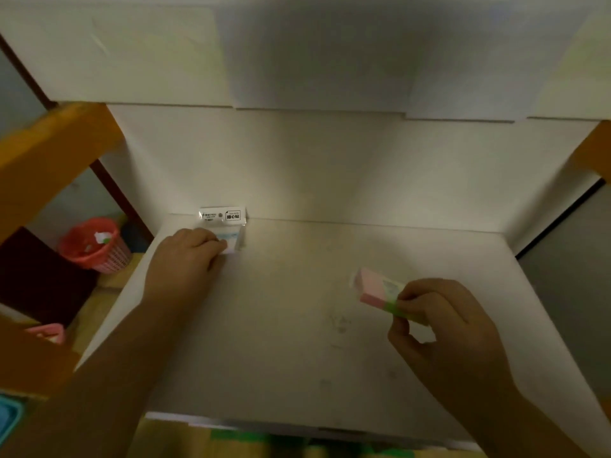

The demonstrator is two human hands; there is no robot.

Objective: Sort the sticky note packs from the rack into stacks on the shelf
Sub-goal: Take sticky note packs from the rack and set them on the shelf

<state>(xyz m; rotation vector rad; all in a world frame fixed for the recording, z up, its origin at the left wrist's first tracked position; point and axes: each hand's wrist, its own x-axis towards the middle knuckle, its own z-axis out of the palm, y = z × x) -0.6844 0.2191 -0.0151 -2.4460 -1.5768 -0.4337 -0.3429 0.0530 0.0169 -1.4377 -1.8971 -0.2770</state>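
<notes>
A sticky note pack [228,226] in clear wrap with a white header label sits at the back left corner of the white shelf [297,325]. My left hand [185,259] holds its near edge, fingers curled over it. My right hand [433,312] pinches a second sticky note pack [377,289], pink with a green band, and holds it tilted just above the right side of the shelf. The rack is out of view.
Orange wooden posts [49,160] frame the shelf at left and right. Below left stands a red mesh basket [96,246] with paper scraps inside. A blue bin edge [10,421] shows at the bottom left. White walls enclose the shelf's back and right side.
</notes>
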